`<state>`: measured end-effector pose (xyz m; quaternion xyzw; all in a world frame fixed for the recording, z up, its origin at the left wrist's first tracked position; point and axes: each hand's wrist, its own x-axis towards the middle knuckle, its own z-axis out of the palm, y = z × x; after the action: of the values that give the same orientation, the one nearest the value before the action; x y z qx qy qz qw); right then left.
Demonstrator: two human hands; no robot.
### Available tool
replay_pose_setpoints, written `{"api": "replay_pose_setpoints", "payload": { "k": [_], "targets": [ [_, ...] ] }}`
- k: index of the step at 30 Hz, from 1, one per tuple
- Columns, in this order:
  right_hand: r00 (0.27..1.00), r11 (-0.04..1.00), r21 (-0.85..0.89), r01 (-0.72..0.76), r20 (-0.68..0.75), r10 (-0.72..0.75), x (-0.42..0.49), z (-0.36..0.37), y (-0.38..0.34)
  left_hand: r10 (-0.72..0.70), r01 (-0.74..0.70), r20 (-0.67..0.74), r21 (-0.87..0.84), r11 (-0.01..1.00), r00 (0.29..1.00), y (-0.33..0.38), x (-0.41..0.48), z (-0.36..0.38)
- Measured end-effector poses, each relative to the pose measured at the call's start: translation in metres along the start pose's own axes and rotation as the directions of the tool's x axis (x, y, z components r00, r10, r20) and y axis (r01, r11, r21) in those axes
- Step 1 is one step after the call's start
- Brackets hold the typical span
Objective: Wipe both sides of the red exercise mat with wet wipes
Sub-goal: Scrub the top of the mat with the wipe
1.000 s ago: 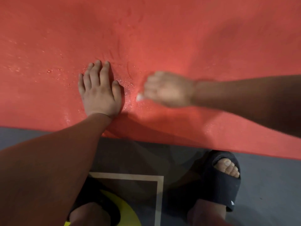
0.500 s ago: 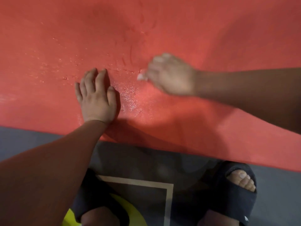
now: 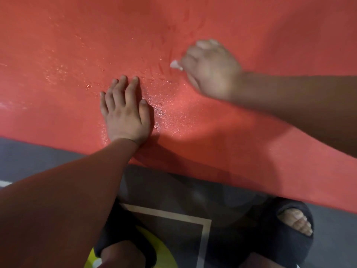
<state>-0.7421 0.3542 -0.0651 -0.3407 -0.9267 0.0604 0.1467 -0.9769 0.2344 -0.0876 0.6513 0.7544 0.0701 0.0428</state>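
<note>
Pressing flat with straight fingers, the left hand (image 3: 126, 111) rests on the red exercise mat (image 3: 58, 55) spread over the grey floor (image 3: 29, 157). The right hand (image 3: 210, 69), blurred, grips a white wet wipe (image 3: 175, 65) against the damp mat.

A grey floor (image 3: 38, 157) fills the near part of the view. At near right a black sandal (image 3: 270, 240) stands on it, toes (image 3: 295, 222) showing through the open front. A second black sandal (image 3: 123, 233) sits at near left, only partly in view. Between the two runs a cream painted line (image 3: 166, 213) that turns a corner and heads to the near edge. Inside that corner lies a yellow patch (image 3: 162, 254), curved on its far side. At the far left edge there is a short pale stripe (image 3: 4, 183), cut off by the frame.
</note>
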Motion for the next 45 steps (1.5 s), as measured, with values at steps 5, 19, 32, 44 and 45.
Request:
{"api": "replay_pose_setpoints", "payload": {
  "k": [5,19,32,44,45],
  "targets": [
    [0.999,0.993,0.120,0.015,0.037,-0.020,-0.019,0.005,-0.058,-0.008,0.008,0.004,-0.008,1.000,1.000,0.000,0.000,0.000],
    [0.994,0.995,0.095,0.004,0.111,-0.014,0.006,0.008,-0.048,-0.005,0.006,0.012,-0.030,1.000,1.000,-0.001,-0.001,-0.002],
    [0.993,0.990,0.136,-0.023,0.118,0.007,0.026,0.011,-0.046,-0.011,0.012,0.008,-0.054,0.998,1.000,-0.002,-0.002,-0.003],
    [0.920,0.917,0.188,0.351,0.114,-0.376,-0.051,0.003,-0.087,-0.003,0.003,0.012,-0.038,0.999,1.000,-0.003,-0.002,-0.003],
    [0.956,0.954,0.141,0.265,0.086,-0.279,-0.046,0.001,-0.075,-0.002,0.002,0.012,-0.041,0.999,1.000,-0.003,-0.002,-0.003]
  ]
}}
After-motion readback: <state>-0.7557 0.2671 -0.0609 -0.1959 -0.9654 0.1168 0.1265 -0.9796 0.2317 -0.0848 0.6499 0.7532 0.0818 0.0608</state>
